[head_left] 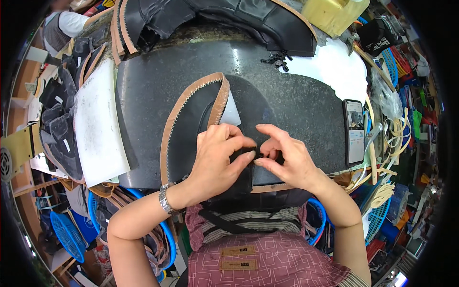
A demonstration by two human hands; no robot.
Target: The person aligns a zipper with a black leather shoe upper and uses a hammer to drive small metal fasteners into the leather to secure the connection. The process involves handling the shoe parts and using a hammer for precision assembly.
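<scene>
Maroon apron (291, 260) is closest; L hand (215, 153) pinches the tan-trimmed blk panel (184, 136) on the dk worktop (143, 95), R hand (289, 155) narrowed just beside, can't tell if gripping, prob. fine edge work needing steady L hold next.

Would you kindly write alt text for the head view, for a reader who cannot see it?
A person's left hand and right hand are close together over a black piece with tan zigzag-edged trim on a dark worktop. A phone lies at the right, a white sheet at the left.
</scene>
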